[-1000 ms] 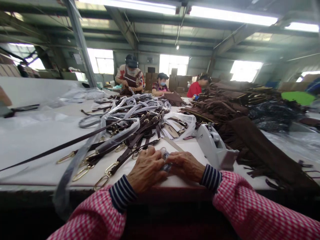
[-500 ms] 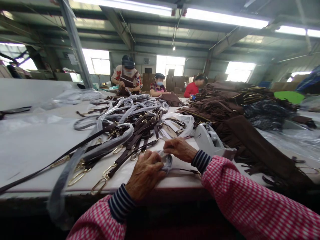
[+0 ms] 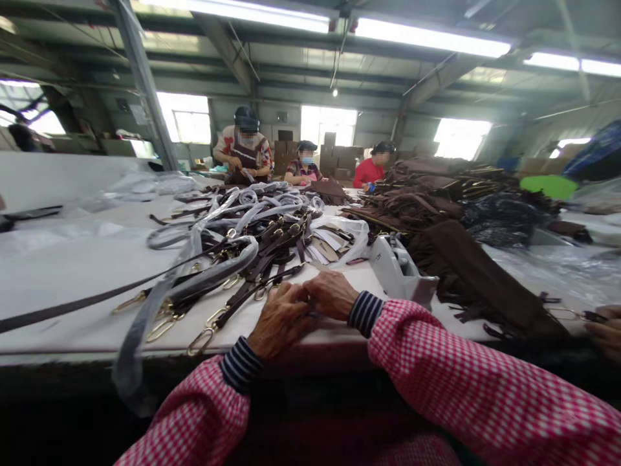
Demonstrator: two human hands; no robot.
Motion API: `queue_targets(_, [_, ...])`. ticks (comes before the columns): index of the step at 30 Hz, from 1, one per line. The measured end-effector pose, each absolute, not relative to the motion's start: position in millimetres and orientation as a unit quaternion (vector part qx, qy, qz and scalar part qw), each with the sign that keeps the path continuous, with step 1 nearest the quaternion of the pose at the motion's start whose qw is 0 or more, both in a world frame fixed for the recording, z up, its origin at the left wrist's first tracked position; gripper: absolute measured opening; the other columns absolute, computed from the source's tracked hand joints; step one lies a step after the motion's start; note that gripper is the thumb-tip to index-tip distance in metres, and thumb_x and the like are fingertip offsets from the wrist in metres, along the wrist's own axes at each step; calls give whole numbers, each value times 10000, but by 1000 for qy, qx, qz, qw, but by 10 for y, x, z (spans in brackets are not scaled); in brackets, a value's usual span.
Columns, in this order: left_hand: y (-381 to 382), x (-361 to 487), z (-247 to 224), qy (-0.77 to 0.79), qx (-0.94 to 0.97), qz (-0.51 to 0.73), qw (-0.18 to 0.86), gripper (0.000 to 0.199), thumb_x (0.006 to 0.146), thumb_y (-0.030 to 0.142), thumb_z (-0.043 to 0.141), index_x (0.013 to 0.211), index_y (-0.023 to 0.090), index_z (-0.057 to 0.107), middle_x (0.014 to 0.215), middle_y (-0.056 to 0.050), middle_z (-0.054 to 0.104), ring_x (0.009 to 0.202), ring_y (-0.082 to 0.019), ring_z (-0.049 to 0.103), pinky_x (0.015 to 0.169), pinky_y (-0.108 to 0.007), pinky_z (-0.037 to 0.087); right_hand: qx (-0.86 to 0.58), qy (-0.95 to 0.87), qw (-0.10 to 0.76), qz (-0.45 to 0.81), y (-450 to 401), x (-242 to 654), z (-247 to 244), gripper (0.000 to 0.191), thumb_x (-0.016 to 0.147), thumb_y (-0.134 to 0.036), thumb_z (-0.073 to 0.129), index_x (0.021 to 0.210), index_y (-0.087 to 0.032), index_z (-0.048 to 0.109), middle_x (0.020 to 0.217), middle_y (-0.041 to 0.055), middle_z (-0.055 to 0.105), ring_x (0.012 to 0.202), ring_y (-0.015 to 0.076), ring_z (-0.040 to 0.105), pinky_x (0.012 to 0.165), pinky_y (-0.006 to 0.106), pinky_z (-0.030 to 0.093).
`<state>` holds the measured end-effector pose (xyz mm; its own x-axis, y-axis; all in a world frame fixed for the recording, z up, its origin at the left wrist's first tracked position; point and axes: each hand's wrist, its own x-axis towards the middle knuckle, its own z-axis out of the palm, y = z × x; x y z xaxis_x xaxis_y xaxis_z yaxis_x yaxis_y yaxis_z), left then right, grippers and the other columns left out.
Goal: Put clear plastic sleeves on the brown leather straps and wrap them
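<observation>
My left hand (image 3: 284, 320) is closed at the front of the table, its fingers bent around a coiled strap in clear plastic. That coil shows in the earlier view and is now almost wholly hidden by my hands. My right hand (image 3: 331, 294) meets the left one, its fingers pinched together at the same coil. Just left of my hands lie dark brown straps with gold clasps (image 3: 201, 340). Beyond them is a heap of plastic-wrapped straps (image 3: 262, 207). One plastic-wrapped strap (image 3: 129, 362) hangs over the front edge.
A white box (image 3: 392, 265) stands right of my hands, near a plastic bag with card tags (image 3: 330, 246). Brown fringed pieces (image 3: 475, 272) are piled on the right. Another person's hand (image 3: 606, 330) is at the right edge. Several co-workers sit or stand across the table.
My right hand has come in against my left, covering the coil that showed between them. Another person's hand has appeared at the right edge. The view has shifted slightly.
</observation>
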<state>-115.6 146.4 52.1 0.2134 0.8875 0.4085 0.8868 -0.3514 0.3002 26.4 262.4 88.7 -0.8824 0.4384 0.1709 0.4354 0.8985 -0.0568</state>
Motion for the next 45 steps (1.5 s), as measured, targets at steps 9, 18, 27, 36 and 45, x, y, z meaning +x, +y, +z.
queue_targets(9, [1494,-1231,551,565,781,263,29,211,948,357,652,1026,221,792,1054,-72,630,1061,-274,496,905,-433,402,-201,-972,93,82,2638,392,981,165,943,-208,617,998,-160,765,910,90,754,827,198,670,698,264,407])
queue_targets(18, [1518,-1361,650,518,811,262,71,303,953,446,593,949,226,802,1017,-58,636,1023,-243,514,901,-389,421,-186,-955,166,158,2354,1052,775,195,944,-311,691,1103,-205,728,943,34,710,822,168,621,723,260,398])
queue_targets(27, [1484,-1374,709,503,826,243,71,271,970,422,591,984,230,783,1045,-54,657,1026,-228,523,923,-374,425,-192,-936,184,229,2618,865,680,113,880,-165,719,988,-191,732,691,-46,613,651,121,527,661,233,327])
queue_targets(36, [1540,-1032,674,597,789,136,-51,244,1006,367,556,1007,177,708,1073,-102,659,1009,-272,507,921,-438,419,-155,-933,222,239,2608,836,537,100,918,-264,678,887,-172,704,787,-16,642,737,135,544,689,238,343])
queue_targets(45, [1541,-948,670,611,781,120,-57,186,972,311,577,930,148,655,1083,-122,669,1030,-299,525,899,-484,418,-198,-862,155,439,2976,900,673,380,812,-479,699,940,-127,763,778,36,692,711,172,588,663,276,460])
